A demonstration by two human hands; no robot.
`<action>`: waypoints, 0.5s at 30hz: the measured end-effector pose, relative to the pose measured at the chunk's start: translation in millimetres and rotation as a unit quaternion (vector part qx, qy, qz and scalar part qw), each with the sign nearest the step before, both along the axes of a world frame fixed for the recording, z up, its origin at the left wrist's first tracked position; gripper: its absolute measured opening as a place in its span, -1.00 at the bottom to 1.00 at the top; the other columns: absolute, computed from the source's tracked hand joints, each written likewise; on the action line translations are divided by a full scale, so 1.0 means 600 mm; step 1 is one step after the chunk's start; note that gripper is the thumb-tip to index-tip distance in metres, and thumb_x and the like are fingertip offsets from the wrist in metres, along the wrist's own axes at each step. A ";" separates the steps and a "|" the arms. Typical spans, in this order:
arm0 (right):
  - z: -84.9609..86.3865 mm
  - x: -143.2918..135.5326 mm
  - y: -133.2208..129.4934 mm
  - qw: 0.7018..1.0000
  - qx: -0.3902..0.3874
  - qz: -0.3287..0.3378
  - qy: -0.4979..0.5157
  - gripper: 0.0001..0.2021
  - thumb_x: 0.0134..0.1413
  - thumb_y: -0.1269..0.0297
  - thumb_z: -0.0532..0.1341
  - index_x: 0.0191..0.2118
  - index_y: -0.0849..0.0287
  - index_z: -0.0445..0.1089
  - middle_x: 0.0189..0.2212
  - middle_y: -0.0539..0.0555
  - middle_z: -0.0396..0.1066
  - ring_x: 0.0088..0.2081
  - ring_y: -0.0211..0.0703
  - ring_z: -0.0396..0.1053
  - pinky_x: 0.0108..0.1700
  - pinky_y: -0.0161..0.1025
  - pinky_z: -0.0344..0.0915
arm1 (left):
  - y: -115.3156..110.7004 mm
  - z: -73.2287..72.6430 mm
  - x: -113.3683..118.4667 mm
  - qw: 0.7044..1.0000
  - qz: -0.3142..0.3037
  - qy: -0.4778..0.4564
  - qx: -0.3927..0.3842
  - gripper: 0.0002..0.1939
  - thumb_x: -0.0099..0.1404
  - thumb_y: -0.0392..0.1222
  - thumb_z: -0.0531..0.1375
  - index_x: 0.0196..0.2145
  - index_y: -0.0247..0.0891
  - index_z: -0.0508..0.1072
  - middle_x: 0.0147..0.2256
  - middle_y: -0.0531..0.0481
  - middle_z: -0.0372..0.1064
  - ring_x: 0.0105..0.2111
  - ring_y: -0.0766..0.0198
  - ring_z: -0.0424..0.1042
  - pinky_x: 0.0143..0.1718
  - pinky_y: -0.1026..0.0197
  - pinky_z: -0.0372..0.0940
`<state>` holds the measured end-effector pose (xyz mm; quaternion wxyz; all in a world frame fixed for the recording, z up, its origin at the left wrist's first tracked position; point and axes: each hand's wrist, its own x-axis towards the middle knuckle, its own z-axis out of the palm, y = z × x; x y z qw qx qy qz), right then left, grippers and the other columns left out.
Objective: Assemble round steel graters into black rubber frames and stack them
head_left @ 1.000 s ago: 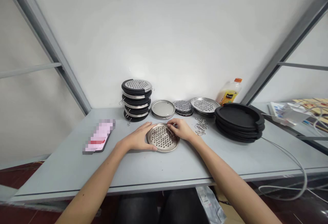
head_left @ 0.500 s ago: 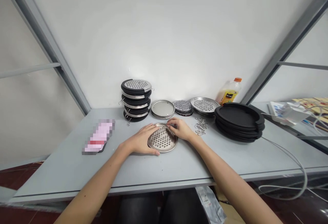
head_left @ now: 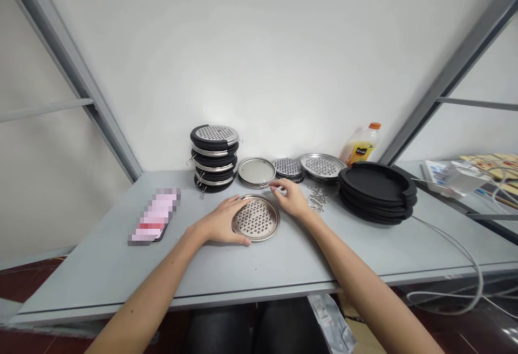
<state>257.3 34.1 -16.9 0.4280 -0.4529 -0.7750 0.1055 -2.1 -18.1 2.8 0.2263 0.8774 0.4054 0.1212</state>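
A round metal grater plate with a raised rim lies on the grey table, its rough holes facing up. My left hand spans its left side, thumb at the front and fingers behind, gripping the rim. Just beyond the plate, my right hand has its fingertips by the front right edge of a stack of plain metal discs; its fingers are slightly apart and nothing shows between them. Right of that hand is a pile of small metal hooks.
Assembled black-ringed graters stand stacked at back left. Along the back are small grater discs, rimmed grater plates and an orange-capped bottle. Black rings are piled on the right, a phone on the left.
My right hand has left the grater plate's far edge and moved slightly away and right, towards the plain discs. My left hand stays on the plate.
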 end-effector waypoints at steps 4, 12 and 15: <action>-0.002 0.012 0.010 0.998 0.025 -0.057 0.007 -0.79 0.13 0.29 0.11 -0.24 0.16 0.49 -0.24 0.14 0.49 -0.17 -0.04 0.39 -0.06 -0.10 0.30 | 0.002 -0.006 0.000 1.000 -0.010 -0.021 0.001 0.17 -0.12 0.24 0.38 0.33 -0.06 -0.07 0.33 -0.09 -0.13 0.32 -0.16 -0.17 0.28 -0.14 -0.07; -0.003 0.045 0.023 0.970 0.097 -0.207 -0.087 -0.75 0.10 0.23 0.13 -0.28 0.20 0.54 -0.09 0.24 0.39 -0.01 0.08 0.26 0.07 -0.01 0.19 | 0.000 -0.004 0.003 0.999 -0.011 -0.030 0.006 0.19 -0.12 0.28 0.37 0.34 -0.06 -0.11 0.33 -0.10 -0.12 0.30 -0.14 -0.11 0.28 -0.12 -0.06; -0.002 0.060 0.025 0.944 0.104 -0.287 -0.125 -0.71 0.10 0.21 0.12 -0.25 0.24 0.53 -0.01 0.29 0.35 0.14 0.16 0.12 0.15 0.04 0.10 | 0.001 -0.006 0.002 1.000 -0.008 -0.022 0.001 0.16 -0.12 0.30 0.35 0.33 -0.07 -0.07 0.33 -0.10 -0.14 0.31 -0.14 -0.15 0.28 -0.12 -0.07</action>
